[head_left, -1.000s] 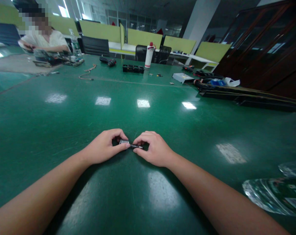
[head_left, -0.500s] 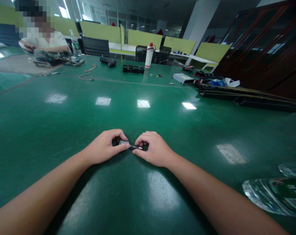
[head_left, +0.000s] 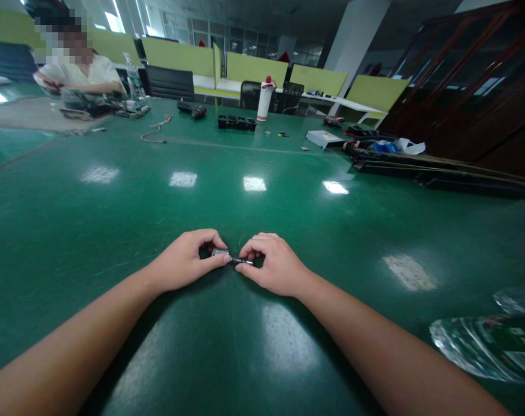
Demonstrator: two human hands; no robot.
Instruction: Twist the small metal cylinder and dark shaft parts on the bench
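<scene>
My left hand (head_left: 184, 260) pinches a short silvery metal cylinder (head_left: 220, 252) between thumb and fingers, just above the green table (head_left: 228, 202). From its right end a thin dark and silver rod (head_left: 241, 261) extends towards my right hand (head_left: 273, 263). The thumb and fingers of my right hand are closed round this rod, whose bright tip shows by the palm. Both forearms come in from the lower corners, and the fingertips of the two hands are nearly touching.
Plastic bottles (head_left: 488, 346) lie at the right edge. Farther back are a white bottle (head_left: 265, 101), a black block (head_left: 236, 122), a power drill (head_left: 192, 110), a cord (head_left: 154, 134), a grey box (head_left: 324, 138) and long black bars (head_left: 431, 167). A person (head_left: 80, 75) sits at the far left.
My hands and the metal parts have barely moved. The person at the far left has shifted their head slightly.
</scene>
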